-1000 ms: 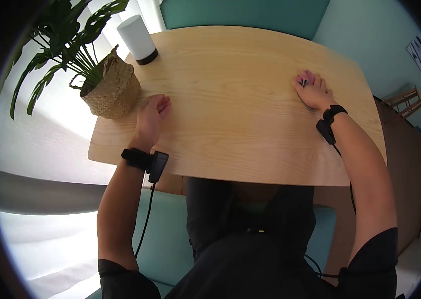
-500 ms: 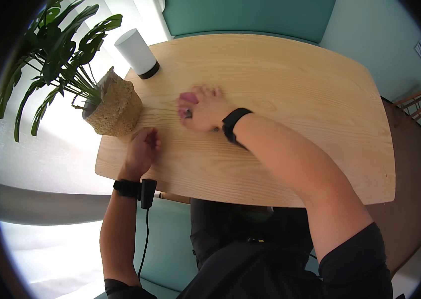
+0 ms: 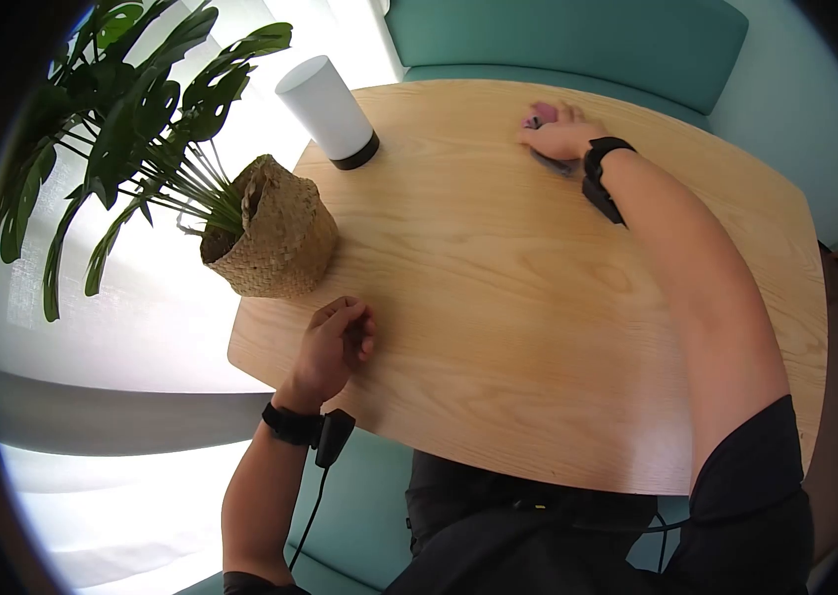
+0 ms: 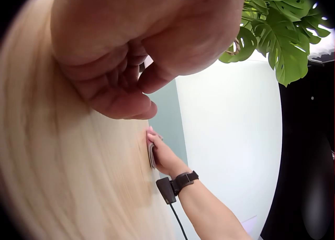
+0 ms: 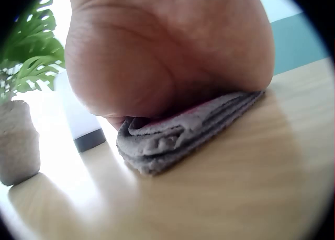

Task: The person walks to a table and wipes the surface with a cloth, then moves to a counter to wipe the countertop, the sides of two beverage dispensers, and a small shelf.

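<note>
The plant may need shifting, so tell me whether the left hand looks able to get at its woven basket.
Probably yes: the left hand looks empty and lies close to the woven basket, with only bare tabletop visible between them; the right hand is well clear.

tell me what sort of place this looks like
Probably a dining nook or café-style seating area: there's a light wooden table, a green padded bench beyond it, and a leafy plant in a woven basket.

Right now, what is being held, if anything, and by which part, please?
The folded cloth, pressed on top by the right hand; the left hand looks empty.
</note>
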Tool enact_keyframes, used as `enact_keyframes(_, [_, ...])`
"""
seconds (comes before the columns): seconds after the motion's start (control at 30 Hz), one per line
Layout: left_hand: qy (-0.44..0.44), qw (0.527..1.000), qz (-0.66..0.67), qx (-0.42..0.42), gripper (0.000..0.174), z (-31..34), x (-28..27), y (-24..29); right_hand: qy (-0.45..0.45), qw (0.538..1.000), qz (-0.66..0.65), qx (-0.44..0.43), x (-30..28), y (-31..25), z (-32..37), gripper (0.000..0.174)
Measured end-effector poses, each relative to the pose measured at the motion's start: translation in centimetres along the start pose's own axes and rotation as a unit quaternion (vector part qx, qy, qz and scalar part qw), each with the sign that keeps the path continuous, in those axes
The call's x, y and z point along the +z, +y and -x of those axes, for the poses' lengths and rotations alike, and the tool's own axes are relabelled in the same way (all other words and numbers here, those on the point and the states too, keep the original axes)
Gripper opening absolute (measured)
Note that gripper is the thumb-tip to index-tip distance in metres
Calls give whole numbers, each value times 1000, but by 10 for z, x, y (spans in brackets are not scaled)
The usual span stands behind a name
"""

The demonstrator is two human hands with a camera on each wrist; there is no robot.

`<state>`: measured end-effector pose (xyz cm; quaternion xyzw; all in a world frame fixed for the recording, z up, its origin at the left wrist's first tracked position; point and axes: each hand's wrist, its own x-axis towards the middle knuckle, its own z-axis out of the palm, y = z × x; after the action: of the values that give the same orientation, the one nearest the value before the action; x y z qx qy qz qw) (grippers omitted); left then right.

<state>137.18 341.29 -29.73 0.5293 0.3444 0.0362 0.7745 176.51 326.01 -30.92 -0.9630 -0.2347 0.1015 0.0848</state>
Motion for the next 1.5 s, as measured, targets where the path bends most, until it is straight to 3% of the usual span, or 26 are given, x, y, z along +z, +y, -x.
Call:
enact_keyframes(0.03, [-8, 1000, -4, 2, 16, 0, 0, 0, 8, 999, -3, -32, 7, -23, 8, 68])
enact_keyframes(0.1, [-8, 1000, -8, 0, 17, 0, -1, 2, -59, 985, 49, -155, 12, -70, 41, 68])
enact_keyframes(0.17, [5, 1000, -9, -5, 17, 1, 1, 3, -135, 938, 94, -304, 22, -107, 91, 68])
enact_keyframes(0.23, [5, 1000, -7, -5, 18, 1, 2, 4, -124, 880, 44, -456, 39, -122, 155, 71])
enact_keyframes(0.3, [8, 1000, -6, -12, 19, 3, 2, 4, -68, 837, 44, -542, 72, -131, 207, 74])
enact_keyframes(0.5, [-9, 999, -38, 1, 18, 5, 2, 3, -87, 834, 10, -544, 59, -96, 240, 76])
enact_keyframes(0.6, [-5, 998, -56, 10, 17, 1, 2, -1, -143, 869, 54, -470, 33, -65, 209, 73])
enact_keyframes(0.73, [13, 996, -86, 22, 17, 1, 3, -2, -121, 962, 142, -201, -3, 6, 118, 78])
enact_keyframes(0.77, [23, 995, -97, 23, 17, 2, 4, -2, -106, 981, 96, -134, -10, 35, 97, 80])
enact_keyframes(0.87, [12, 995, -93, 30, 17, -1, 1, -5, -39, 996, 69, 27, -23, 103, 72, 80])
enact_keyframes(0.97, [-2, 996, -90, 12, 18, 1, 4, -1, -52, 993, 87, 64, -27, 105, 81, 81])
enact_keyframes(1.07, [-19, 995, -94, 21, 18, -1, 5, 0, -105, 991, 84, -19, -25, 66, 113, 82])
enact_keyframes(1.13, [-16, 995, -94, 17, 17, 0, 7, 2, -150, 966, 166, -132, -13, 29, 146, 79])
enact_keyframes(1.2, [-12, 995, -97, 14, 17, -1, 6, 1, -124, 943, 98, -293, 7, 0, 190, 76])
enact_keyframes(1.33, [-1, 995, -99, 30, 17, -5, 4, -6, -95, 832, 49, -545, 45, -54, 286, 71])
enact_keyframes(1.43, [-5, 994, -99, 34, 17, -4, 2, -4, -118, 798, 31, -591, 49, -61, 303, 68])
enact_keyframes(1.5, [-8, 994, -102, 30, 17, -3, 1, -7, -156, 844, 38, -512, 33, -46, 273, 68])
